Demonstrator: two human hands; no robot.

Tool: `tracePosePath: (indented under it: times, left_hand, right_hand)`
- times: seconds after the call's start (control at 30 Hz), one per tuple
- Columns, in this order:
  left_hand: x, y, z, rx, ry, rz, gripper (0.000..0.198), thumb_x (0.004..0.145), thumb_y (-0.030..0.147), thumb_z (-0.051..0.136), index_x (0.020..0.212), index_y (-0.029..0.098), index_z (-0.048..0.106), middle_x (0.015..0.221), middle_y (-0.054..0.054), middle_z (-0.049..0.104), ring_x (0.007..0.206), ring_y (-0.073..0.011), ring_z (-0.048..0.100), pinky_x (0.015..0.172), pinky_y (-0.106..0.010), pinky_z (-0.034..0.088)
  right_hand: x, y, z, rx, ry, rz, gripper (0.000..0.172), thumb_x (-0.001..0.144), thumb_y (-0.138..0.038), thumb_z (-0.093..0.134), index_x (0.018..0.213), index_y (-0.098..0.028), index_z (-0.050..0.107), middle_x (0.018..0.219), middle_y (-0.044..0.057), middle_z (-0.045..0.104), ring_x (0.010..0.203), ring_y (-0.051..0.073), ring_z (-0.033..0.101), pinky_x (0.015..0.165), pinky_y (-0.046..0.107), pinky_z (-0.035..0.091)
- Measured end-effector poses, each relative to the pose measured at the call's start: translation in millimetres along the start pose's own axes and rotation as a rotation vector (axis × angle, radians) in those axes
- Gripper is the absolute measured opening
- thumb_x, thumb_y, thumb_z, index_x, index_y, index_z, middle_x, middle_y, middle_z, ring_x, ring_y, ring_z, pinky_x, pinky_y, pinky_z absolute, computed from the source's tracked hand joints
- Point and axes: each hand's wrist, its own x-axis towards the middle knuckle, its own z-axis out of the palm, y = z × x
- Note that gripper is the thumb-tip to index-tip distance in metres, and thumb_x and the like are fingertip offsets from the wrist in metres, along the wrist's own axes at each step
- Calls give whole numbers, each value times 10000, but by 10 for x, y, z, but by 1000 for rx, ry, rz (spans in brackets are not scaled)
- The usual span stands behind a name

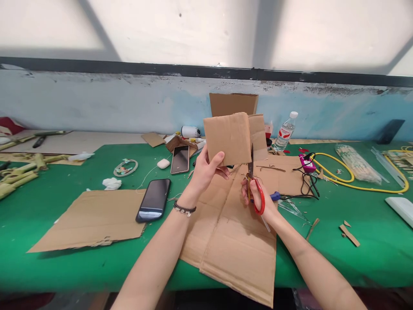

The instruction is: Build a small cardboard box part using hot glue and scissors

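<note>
I can't read a single word for certain from here. The clearest print stands on the clear water bottle (285, 132), right of centre in the upper half of the frame: its red-and-white label (284, 133) bears lettering too small to spell out. On the magenta box (307, 164), lower and further right, I see pale marks, too blurred to read.

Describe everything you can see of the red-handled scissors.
The scissors have a smooth red handle loop, apparently plastic, and dark, metal-looking blades. The right hand grips the handle, hiding part of it. The blades point up, roughly upright in view, at the right side of the front panel of the held cardboard piece; how far they are open is unclear.
</note>
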Motion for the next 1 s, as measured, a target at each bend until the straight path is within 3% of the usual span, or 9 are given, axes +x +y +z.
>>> tracePosePath:
  times: [0.2, 0.5, 0.73, 1.0]
  left_hand:
    - [-12, 28, -16, 5, -9, 4, 725, 877, 711, 905, 1326, 237, 591, 1022, -38, 800, 493, -138, 716, 450, -287, 644]
    - [-41, 95, 5, -4, -1, -14, 760, 857, 708, 924, 1356, 221, 623, 1027, -56, 807, 496, -149, 721, 443, -299, 643]
    - [-19, 52, -47, 13, -13, -15, 767, 884, 672, 922, 1421, 227, 603, 1083, -62, 806, 510, -137, 725, 467, -292, 657]
    - [-49, 66, 5, -30, -8, -47, 803, 851, 701, 929, 1394, 214, 591, 1050, -63, 813, 508, -154, 731, 437, -287, 639]
  right_hand:
    - [-40, 12, 37, 67, 27, 87, 642, 986, -901, 691, 1038, -266, 607, 666, -81, 545, 455, 103, 462, 421, 244, 401]
    - [-100, -107, 115, -4, 77, 78, 678, 947, -941, 687, 884, -282, 542, 547, -97, 491, 344, 108, 425, 338, 255, 343]
    - [-39, -61, 56, 32, 0, 88, 707, 981, -953, 626, 1028, -248, 643, 708, -40, 629, 500, 133, 566, 493, 275, 507]
    - [6, 25, 22, 127, -76, 68, 778, 951, -1009, 589, 1076, -246, 674, 799, -20, 635, 610, 149, 579, 635, 305, 545]
